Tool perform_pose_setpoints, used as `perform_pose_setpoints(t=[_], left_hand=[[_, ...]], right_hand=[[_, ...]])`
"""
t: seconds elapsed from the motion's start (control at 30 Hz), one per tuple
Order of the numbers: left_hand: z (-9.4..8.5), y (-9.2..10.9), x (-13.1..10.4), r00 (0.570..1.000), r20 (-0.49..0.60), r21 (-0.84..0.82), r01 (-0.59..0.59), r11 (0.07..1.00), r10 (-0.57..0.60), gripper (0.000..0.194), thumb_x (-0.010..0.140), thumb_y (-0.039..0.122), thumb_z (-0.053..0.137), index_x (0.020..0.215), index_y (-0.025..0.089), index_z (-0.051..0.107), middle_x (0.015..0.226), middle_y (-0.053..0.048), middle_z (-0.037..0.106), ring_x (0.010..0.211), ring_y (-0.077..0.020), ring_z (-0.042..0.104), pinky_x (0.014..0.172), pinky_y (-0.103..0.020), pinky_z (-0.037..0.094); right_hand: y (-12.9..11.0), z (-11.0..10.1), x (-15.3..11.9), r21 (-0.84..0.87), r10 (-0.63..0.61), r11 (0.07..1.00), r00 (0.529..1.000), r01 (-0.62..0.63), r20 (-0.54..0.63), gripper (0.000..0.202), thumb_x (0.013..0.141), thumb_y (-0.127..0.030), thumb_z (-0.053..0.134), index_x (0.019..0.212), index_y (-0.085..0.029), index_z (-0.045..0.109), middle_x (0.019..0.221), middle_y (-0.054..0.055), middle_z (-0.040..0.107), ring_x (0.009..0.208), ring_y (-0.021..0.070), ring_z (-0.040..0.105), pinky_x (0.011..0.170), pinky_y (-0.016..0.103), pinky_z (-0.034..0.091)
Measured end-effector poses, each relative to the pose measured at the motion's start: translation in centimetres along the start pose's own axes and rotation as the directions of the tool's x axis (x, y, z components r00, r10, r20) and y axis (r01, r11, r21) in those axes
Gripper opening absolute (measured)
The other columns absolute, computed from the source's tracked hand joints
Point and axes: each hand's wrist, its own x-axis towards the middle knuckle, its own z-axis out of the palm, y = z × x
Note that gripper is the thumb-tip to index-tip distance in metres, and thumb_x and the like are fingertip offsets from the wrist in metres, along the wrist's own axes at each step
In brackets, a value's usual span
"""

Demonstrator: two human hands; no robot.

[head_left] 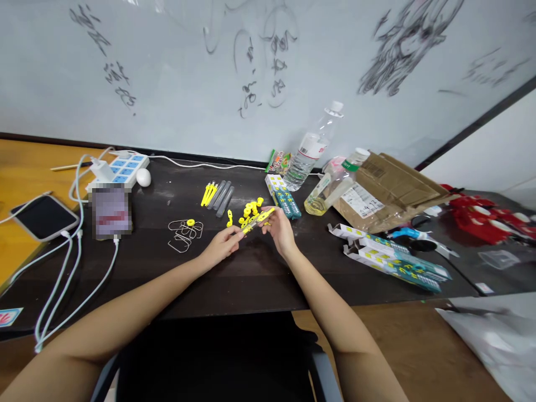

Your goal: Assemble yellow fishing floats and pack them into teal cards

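A slim yellow-and-grey piece (253, 222) slants between my hands above the desk; its exact kind is too small to tell. My left hand (226, 244) pinches its lower end between thumb and fingers. Around the upper end, the fingers of my right hand (277, 228) are closed. Just behind lie small yellow plastic parts (250, 209) in a loose heap, partly hidden by the piece and my right hand. Farther back, several thin yellow sticks (207, 194) rest beside grey translucent strips (224, 198). Left of my left hand are bent wire loops (180, 239) with a yellow ring (191, 222) on them.
Long printed boxes (283, 195) lie behind my right hand, and more open boxes (393, 259) at right. Two bottles (307, 153) stand near a cardboard package (372, 192). At left are a power strip (128, 170), cables, a phone (45, 216) and a lit screen (111, 212).
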Motion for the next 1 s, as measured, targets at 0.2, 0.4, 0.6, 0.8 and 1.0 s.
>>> perform_pose_setpoints(t=[0.2, 0.4, 0.6, 0.8, 1.0], left_hand=[[-0.1, -0.2, 0.2, 0.995, -0.097, -0.009, -0.031, 0.999, 0.03, 0.032, 0.081, 0.047, 0.054, 0.081, 0.015, 0.056, 0.06, 0.002, 0.052, 0.042, -0.0046, 0.039, 0.036, -0.016, 0.016], [0.0, 0.9, -0.2, 0.951, -0.308, -0.12, -0.035, 0.992, -0.004, 0.027, 0.079, 0.042, 0.056, 0.09, 0.017, 0.059, 0.089, -0.003, 0.06, 0.061, -0.0084, 0.053, 0.036, -0.014, 0.015], [-0.6, 0.9, -0.2, 0.908, -0.418, -0.327, -0.139, 0.935, -0.012, 0.025, 0.078, 0.041, 0.054, 0.091, 0.02, 0.056, 0.112, -0.005, 0.056, 0.076, -0.0104, 0.059, 0.034, -0.012, 0.015], [-0.9, 0.4, 0.3, 0.97, -0.242, -0.128, -0.022, 0.991, -0.01, 0.038, 0.074, 0.049, 0.063, 0.091, 0.015, 0.061, 0.083, -0.005, 0.064, 0.044, -0.0037, 0.045, 0.034, -0.015, 0.016], [-2.1, 0.4, 1.0, 0.936, -0.32, 0.039, -0.141, 0.989, 0.146, 0.034, 0.074, 0.047, 0.064, 0.078, 0.014, 0.065, 0.054, 0.003, 0.051, 0.039, -0.0026, 0.029, 0.036, -0.018, 0.017]], right_hand=[[-0.2, 0.0, -0.3, -0.061, -0.015, 0.998, 1.0, 0.016, 0.014, 0.031, 0.084, -0.05, 0.053, 0.091, -0.021, 0.058, 0.069, -0.001, 0.057, 0.059, 0.0108, 0.056, 0.046, 0.02, 0.04], [0.1, 0.0, -0.3, -0.066, -0.023, 0.998, 0.999, 0.025, 0.037, 0.031, 0.083, -0.05, 0.055, 0.092, -0.02, 0.059, 0.069, 0.0, 0.06, 0.058, 0.0109, 0.056, 0.045, 0.021, 0.041], [0.3, 0.0, -0.4, -0.066, 0.016, 0.998, 0.998, -0.012, 0.068, 0.034, 0.082, -0.051, 0.057, 0.093, -0.019, 0.059, 0.071, 0.002, 0.063, 0.058, 0.0112, 0.056, 0.045, 0.021, 0.04], [0.2, 0.0, -0.4, -0.076, 0.05, 0.996, 0.989, -0.039, 0.141, 0.034, 0.082, -0.051, 0.057, 0.093, -0.019, 0.059, 0.069, 0.001, 0.062, 0.059, 0.0112, 0.056, 0.047, 0.021, 0.041], [-0.5, -1.5, 0.5, -0.273, -0.12, 0.956, 0.992, 0.11, -0.022, 0.032, 0.087, -0.048, 0.048, 0.096, -0.019, 0.057, 0.075, 0.002, 0.06, 0.063, 0.0121, 0.055, 0.051, 0.022, 0.04]])
